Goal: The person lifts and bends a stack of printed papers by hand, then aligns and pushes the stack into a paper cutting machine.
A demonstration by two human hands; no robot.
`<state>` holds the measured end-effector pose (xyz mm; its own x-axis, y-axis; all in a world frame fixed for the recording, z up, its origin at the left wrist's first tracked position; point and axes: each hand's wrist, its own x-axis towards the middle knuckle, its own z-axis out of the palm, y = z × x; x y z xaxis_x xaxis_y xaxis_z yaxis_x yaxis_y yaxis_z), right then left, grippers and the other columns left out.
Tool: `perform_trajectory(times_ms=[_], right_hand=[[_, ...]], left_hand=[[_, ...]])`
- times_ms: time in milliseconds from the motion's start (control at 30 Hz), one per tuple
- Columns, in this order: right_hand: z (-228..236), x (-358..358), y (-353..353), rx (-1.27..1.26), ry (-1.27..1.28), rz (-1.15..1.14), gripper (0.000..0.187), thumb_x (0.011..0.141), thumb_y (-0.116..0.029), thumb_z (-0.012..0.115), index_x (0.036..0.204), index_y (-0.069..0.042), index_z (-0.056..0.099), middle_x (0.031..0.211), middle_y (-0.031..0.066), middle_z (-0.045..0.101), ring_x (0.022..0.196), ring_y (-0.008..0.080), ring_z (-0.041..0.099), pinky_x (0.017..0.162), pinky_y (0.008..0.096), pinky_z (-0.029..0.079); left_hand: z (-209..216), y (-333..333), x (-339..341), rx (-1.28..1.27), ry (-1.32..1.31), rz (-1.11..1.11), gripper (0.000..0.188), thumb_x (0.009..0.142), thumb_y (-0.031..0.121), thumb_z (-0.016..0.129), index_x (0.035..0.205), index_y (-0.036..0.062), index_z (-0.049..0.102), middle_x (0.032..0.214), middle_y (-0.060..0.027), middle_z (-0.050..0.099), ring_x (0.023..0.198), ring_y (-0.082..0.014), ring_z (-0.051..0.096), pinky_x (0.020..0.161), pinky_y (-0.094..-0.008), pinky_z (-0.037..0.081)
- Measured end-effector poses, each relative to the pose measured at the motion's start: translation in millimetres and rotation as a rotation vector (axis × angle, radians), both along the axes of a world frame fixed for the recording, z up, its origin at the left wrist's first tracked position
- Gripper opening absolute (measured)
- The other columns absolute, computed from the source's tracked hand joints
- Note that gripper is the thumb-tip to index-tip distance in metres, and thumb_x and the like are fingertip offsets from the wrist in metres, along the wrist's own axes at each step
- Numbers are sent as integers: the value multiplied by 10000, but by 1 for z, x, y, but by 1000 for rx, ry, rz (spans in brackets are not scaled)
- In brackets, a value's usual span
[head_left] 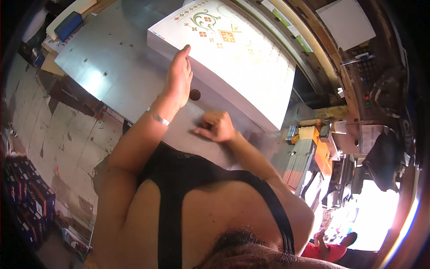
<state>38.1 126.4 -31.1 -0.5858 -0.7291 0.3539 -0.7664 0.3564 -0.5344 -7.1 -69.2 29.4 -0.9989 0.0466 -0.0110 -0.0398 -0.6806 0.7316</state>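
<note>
A thick stack of large white paper sheets (251, 67) lies on a grey metal table (134, 62). Its top sheet carries green scrolls and orange-red floral squares. My left hand (179, 76) is stretched flat, fingers together, at the stack's near side by its left part; nothing is held. Lower and to the right, my right hand (218, 127) hovers over or rests on the metal near the stack's front side, its fingers curled in and no object visible in them. A round dark brown knob (195, 94) sits between my hands and the stack.
Behind the stack runs a long machine bar (286, 31). A blue object (68, 25) lies at the far left. Piled orange and pale sheets (309, 145) stand to the right. Dark cartons (31, 193) are on the floor at left. A person in red (329, 251) is at lower right.
</note>
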Motion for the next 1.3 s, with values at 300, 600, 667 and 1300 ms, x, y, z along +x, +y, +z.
perform_trajectory(times_ms=[300,600,667,1300], right_hand=[[-32,109,131,-624,-104,-978,360,818,-277,734,679,-48,494,635,24,474,572,101,407,513,251,345],[-22,42,218,-1175,-307,-906,1054,860,-792,319,1538,-25,67,1609,169,86,1491,308,52,1186,474,42],[-18,2,230,-1205,-326,-861,1091,834,-819,320,1537,-23,71,1606,162,108,1483,316,85,1189,448,77],[-5,27,190,-1010,-389,-655,1290,690,-694,697,1525,27,29,1597,224,85,1482,300,117,1180,407,133]], left_hand=[[-13,40,10,200,-104,-264,996,907,574,457,1523,34,-109,1611,-77,-175,1468,-258,-200,1157,-446,-130],[4,27,-13,276,-240,-366,579,908,519,518,1157,2,440,1258,-78,384,1268,-204,269,1133,-371,107],[11,31,-16,373,-266,-378,607,905,512,527,1175,-23,433,1267,-104,381,1270,-212,270,1127,-358,132],[10,27,0,263,-242,-369,1112,875,479,591,1433,-171,-118,1571,-254,-90,1471,-348,-140,1199,-439,11]])
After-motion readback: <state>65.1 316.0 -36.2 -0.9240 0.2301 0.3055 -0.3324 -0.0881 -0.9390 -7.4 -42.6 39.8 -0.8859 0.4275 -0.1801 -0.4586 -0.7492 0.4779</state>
